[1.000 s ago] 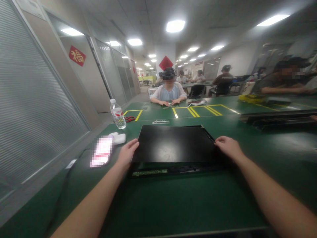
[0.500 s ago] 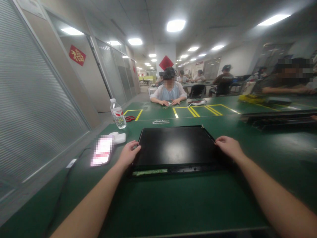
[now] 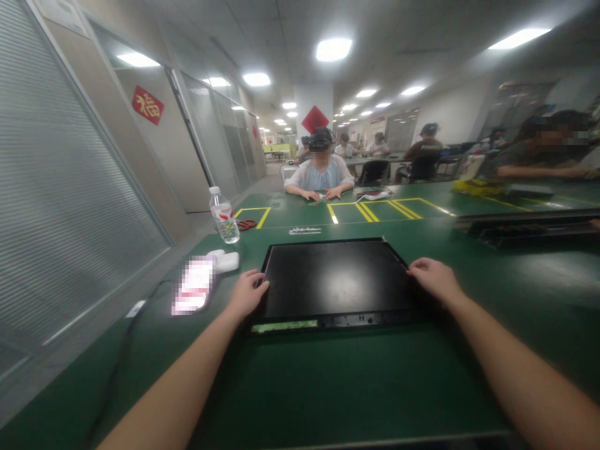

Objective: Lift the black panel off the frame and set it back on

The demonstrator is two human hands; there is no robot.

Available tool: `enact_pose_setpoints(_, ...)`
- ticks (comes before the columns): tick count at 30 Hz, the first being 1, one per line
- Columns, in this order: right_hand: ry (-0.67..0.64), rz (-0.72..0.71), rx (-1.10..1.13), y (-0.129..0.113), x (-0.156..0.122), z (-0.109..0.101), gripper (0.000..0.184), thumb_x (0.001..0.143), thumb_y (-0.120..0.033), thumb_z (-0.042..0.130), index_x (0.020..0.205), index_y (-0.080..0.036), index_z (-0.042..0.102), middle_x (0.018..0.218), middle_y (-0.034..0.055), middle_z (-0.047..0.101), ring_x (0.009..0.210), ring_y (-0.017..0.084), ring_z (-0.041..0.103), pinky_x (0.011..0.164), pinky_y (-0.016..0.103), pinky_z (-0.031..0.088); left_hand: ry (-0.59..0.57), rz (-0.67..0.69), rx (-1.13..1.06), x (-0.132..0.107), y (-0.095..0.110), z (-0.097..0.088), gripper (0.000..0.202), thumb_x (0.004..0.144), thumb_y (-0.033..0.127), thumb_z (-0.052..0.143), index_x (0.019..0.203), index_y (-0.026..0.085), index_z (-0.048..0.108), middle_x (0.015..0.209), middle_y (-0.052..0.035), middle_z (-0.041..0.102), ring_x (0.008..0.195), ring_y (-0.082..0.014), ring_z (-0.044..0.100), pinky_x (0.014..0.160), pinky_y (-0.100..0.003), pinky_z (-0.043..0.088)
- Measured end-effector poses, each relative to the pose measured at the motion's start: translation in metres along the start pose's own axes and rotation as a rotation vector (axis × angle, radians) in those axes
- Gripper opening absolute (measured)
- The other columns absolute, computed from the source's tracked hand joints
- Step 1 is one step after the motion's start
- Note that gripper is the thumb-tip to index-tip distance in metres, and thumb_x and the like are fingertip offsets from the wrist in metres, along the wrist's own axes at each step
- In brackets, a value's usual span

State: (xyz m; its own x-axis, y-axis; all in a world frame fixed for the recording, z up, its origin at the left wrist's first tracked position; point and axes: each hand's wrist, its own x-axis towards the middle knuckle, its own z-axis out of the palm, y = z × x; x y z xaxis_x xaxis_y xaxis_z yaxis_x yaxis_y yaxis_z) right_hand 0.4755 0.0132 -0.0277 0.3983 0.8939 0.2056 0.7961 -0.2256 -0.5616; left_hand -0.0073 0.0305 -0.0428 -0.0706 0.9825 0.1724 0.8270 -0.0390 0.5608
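Observation:
A flat black panel [image 3: 335,278], like a monitor lying face down, rests on the green table [image 3: 328,387] in front of me. My left hand [image 3: 246,294] grips its left edge with fingers curled over the rim. My right hand [image 3: 434,278] holds the right edge the same way. A narrow strip with a green circuit board [image 3: 284,325] shows along the panel's near edge.
A lit phone [image 3: 193,285] and a white object [image 3: 225,260] lie left of the panel, a water bottle [image 3: 224,215] and red scissors [image 3: 246,224] beyond. Small screws [image 3: 304,230] lie behind the panel. Another black panel [image 3: 529,226] sits at right. A person [image 3: 321,172] sits opposite.
The panel's near side has dropped a little and lies flatter. My left hand has shifted slightly right along its edge; my right hand has hardly moved.

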Motion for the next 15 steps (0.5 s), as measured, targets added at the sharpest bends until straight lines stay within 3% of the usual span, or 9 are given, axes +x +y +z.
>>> enact_pose_setpoints(15, -0.023, 0.022, 0.008, -0.0001, 0.0003, -0.0009, 0.011, 0.079, -0.025, 0.064, 0.077, -0.021, 0.075, 0.086, 0.0057, 0.077, 0.081, 0.022, 0.068, 0.071, 0.029, 0.048, 0.007, -0.017, -0.055, -0.0048, 0.0054, -0.003, 0.037, 0.078, 0.035, 0.063, 0.105, 0.014, 0.079, 0.139, -0.0165, 0.064, 0.128, -0.0334, 0.06, 0.111, -0.041, 0.044)
